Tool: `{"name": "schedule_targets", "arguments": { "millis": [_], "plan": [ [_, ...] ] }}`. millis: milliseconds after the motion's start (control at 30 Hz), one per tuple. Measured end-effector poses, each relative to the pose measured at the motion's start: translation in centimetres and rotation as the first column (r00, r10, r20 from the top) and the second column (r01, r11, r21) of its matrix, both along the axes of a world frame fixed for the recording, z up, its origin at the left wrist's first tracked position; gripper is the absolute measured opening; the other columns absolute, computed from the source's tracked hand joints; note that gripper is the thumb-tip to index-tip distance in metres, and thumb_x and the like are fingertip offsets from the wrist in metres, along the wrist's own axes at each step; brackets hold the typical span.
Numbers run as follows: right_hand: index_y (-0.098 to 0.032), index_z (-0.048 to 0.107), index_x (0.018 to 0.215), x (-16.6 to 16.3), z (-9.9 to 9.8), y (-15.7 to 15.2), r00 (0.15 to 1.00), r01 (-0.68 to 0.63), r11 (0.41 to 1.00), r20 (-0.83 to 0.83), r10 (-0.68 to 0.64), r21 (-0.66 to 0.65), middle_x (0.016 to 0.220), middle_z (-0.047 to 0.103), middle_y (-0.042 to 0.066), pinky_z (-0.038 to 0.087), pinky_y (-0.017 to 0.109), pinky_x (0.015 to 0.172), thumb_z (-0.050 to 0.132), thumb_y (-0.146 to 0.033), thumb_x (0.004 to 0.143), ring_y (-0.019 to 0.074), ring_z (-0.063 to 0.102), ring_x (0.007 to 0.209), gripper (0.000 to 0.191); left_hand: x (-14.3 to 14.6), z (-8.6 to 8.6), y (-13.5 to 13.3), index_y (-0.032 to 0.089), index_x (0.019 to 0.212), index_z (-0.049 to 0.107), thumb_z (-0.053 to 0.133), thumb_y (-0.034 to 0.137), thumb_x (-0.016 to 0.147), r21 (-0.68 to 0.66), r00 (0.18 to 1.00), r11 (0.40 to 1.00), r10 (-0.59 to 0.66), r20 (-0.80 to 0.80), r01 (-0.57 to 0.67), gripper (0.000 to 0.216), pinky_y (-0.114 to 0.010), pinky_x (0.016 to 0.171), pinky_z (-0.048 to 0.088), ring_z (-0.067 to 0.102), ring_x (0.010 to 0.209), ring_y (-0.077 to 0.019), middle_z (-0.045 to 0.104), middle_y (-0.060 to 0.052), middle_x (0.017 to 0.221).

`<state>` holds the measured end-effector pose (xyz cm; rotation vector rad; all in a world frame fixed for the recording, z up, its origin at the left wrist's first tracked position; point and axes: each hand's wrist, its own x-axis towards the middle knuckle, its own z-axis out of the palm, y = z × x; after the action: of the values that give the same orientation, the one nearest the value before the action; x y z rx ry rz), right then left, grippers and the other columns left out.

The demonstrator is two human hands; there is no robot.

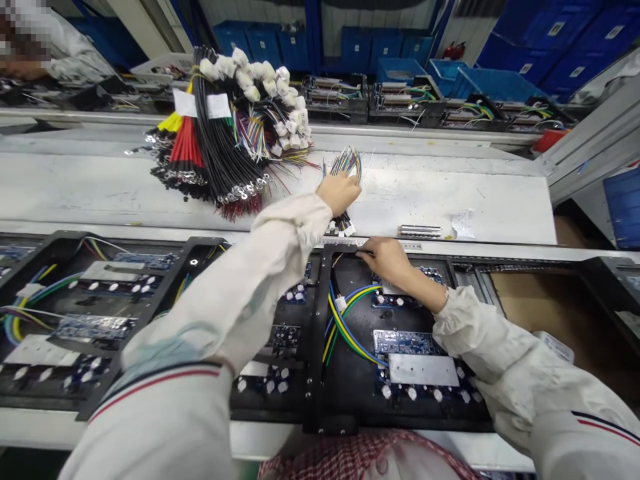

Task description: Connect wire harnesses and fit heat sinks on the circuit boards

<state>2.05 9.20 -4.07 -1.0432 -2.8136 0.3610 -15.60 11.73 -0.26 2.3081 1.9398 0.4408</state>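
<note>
My left hand (pixel 339 192) reaches across the white conveyor belt (pixel 100 187) and closes on a small bundle of multicoloured wires (pixel 346 162) with white plugs at its near end. My right hand (pixel 387 259) rests at the far edge of the black tray (pixel 320 347) in front of me, fingers pinched on a thin wire there. Inside that tray lie blue circuit boards (pixel 406 341), a silver plate, and blue, yellow and green wires (pixel 345 320) with a white connector.
A big bundle of black, red and coloured wire harnesses (pixel 225 127) lies on the belt to the far left. More black trays (pixel 65 320) with boards sit to my left. Blue bins (pixel 495 83) and another person's sleeve (pixel 75 50) are at the back.
</note>
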Motion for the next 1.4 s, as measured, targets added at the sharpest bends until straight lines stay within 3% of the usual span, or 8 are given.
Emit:
{"name": "schedule_targets", "arguments": {
  "millis": [167,333,533,700,800,900,1200,1400],
  "plan": [
    [-0.016,0.065,0.112,1.8,1.6,0.0,0.997,-0.013,1.0,-0.082,0.013,0.002,0.106,0.068,0.009,0.047,0.032,0.079,0.058,-0.04,0.085,0.0236,0.063,0.096,0.037,-3.5,-1.5,7.9,0.016,0.04,0.039,0.051,0.0,0.063,-0.025,0.878,0.896,-0.439,-0.189,0.443,0.031,-0.032,0.079,0.044,0.058,0.083,-0.0197,0.058,-0.007,0.059],
    [-0.013,0.069,0.104,8.0,4.8,-0.5,0.975,-0.009,1.0,-0.222,0.016,0.03,0.098,0.071,0.011,0.05,0.035,0.08,0.06,-0.035,0.083,0.0229,0.066,0.09,0.031,-4.4,0.5,8.2,0.018,0.05,0.049,0.055,0.009,0.067,0.154,0.871,0.858,-0.481,-0.095,0.49,0.02,-0.038,0.092,0.043,0.058,0.093,-0.0192,0.063,-0.004,0.073],
    [-0.021,0.071,0.094,15.4,9.0,-5.6,0.905,0.185,0.979,-0.374,-0.204,-0.088,0.089,0.073,0.004,0.052,0.032,0.078,0.06,-0.038,0.082,0.0185,0.067,0.083,0.023,-0.3,4.9,-7.1,0.017,0.103,0.049,0.042,0.02,0.089,0.537,0.816,0.843,-0.334,0.472,0.034,0.016,-0.036,0.083,0.05,0.063,0.087,-0.0154,0.063,-0.004,0.087],
    [-0.016,0.068,0.09,12.4,7.9,-11.8,0.929,-0.127,0.785,-0.35,-0.121,-0.607,0.076,0.07,0.004,0.049,0.024,0.054,0.061,-0.044,0.08,0.0126,0.063,0.062,0.03,8.9,2.1,-20.9,0.021,0.087,0.051,0.063,0.026,0.078,0.031,0.284,0.999,-0.037,0.958,0.028,0.017,-0.027,0.06,0.053,0.063,0.065,-0.0141,0.063,0.0,0.075],
    [-0.015,0.063,0.075,10.1,5.7,-13.7,0.941,-0.127,0.562,-0.278,-0.192,-0.818,0.051,0.059,-0.001,0.041,0.021,0.041,0.06,-0.049,0.079,0.0093,0.053,0.042,0.035,11.2,-0.2,-23.0,0.02,0.077,0.053,0.077,0.023,0.063,-0.164,0.094,0.986,0.166,0.982,-0.032,0.028,-0.027,0.057,0.054,0.061,0.061,-0.0136,0.062,0.001,0.069],
    [-0.014,0.062,0.069,9.5,4.0,-13.6,0.937,-0.096,0.498,-0.248,-0.247,-0.862,0.049,0.058,-0.002,0.038,0.02,0.038,0.064,-0.05,0.075,0.0081,0.05,0.039,0.036,11.1,-1.5,-22.9,0.019,0.075,0.06,0.08,0.026,0.057,-0.291,-0.021,0.957,0.29,0.957,-0.011,0.028,-0.028,0.056,0.056,0.062,0.06,-0.0141,0.063,0.0,0.066],
    [-0.016,0.067,0.076,11.6,4.2,-14.6,0.987,-0.048,0.663,-0.136,-0.081,-0.747,0.058,0.064,-0.001,0.04,0.021,0.048,0.061,-0.032,0.079,0.0091,0.056,0.048,0.018,8.5,-2.8,-22.5,0.014,0.076,0.059,0.081,0.027,0.054,-0.3,-0.103,0.946,0.289,0.952,-0.119,0.033,-0.022,0.05,0.055,0.061,0.057,-0.0106,0.061,0.002,0.065],
    [-0.015,0.068,0.082,9.4,2.9,-14.4,0.97,-0.048,0.896,-0.234,-0.063,-0.441,0.074,0.067,0.002,0.039,0.023,0.06,0.057,-0.031,0.083,0.0103,0.056,0.063,0.019,8.3,-3.1,-22.4,0.014,0.076,0.056,0.082,0.028,0.052,-0.285,-0.102,0.955,0.277,0.956,-0.079,0.038,-0.024,0.048,0.057,0.061,0.059,-0.0122,0.061,0.001,0.067]
  ]
}}
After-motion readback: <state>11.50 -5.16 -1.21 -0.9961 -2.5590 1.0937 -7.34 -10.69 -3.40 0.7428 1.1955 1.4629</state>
